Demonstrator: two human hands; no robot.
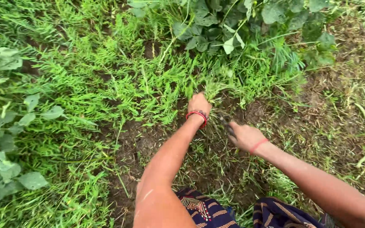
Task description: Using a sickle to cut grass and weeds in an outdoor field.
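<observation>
While the left hand [199,103] is clenching a grass tuft [216,86] rising just beyond its fist, the right hand [245,136] is gripping a dark tool [226,122] angled toward the tuft's base, nearer the body.

left hand [199,104] fist closed, arm extended forward | right hand [244,136] fingers curled closed; forearm angled inward

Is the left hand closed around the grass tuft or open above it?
Closed: the left hand is fisted in the grass tuft, blades rising above the knuckles.
</observation>
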